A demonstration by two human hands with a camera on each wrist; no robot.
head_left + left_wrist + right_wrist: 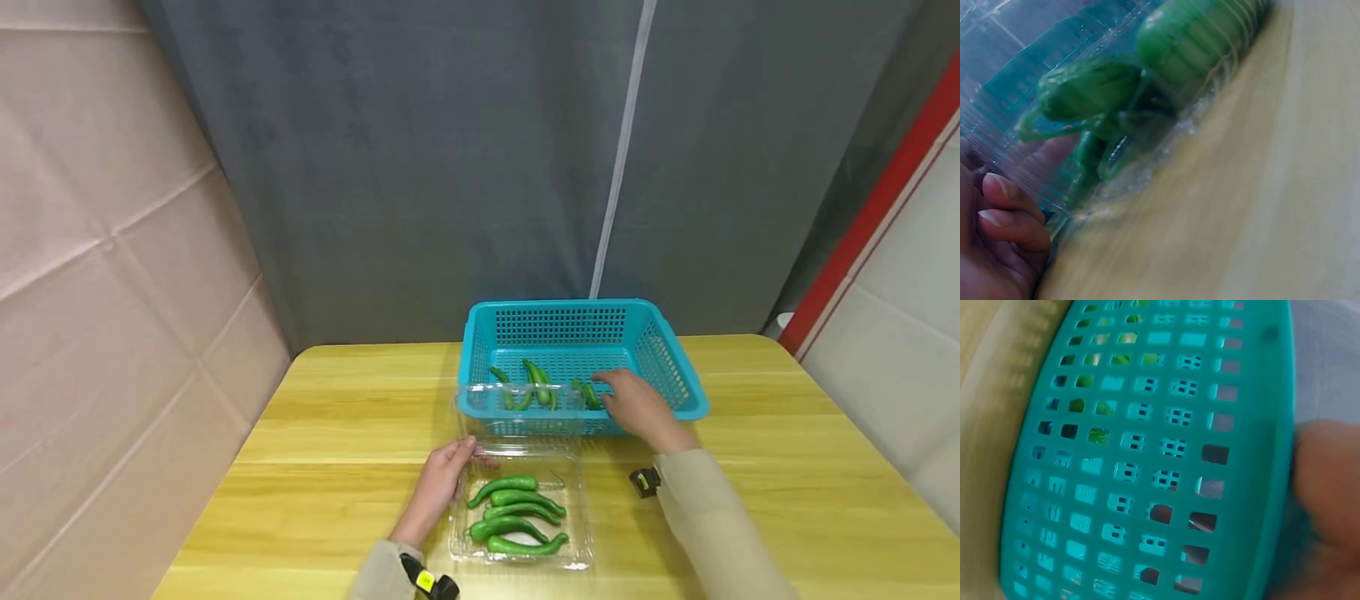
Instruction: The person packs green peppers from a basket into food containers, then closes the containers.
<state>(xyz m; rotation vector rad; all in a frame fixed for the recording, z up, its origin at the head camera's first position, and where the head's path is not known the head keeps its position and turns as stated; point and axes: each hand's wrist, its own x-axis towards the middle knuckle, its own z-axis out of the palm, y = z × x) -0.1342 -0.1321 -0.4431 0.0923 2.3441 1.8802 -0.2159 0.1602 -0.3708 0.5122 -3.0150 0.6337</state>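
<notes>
My left hand holds the clear plastic clamshell box at its left side near the hinge; in the left wrist view its curled fingers lie against the box's ribbed wall. Several green chili peppers lie side by side in the box's base, and the lid stands raised in front of the basket. My right hand reaches over the front rim of a blue plastic basket, fingers spread beside a green chili pepper inside. In the right wrist view the basket wall hides its fingertips.
More green peppers lie in the left half of the basket, partly seen through the lid. Both containers stand on a wooden table. A dark grey curtain hangs behind, with a pale covered wall on the left.
</notes>
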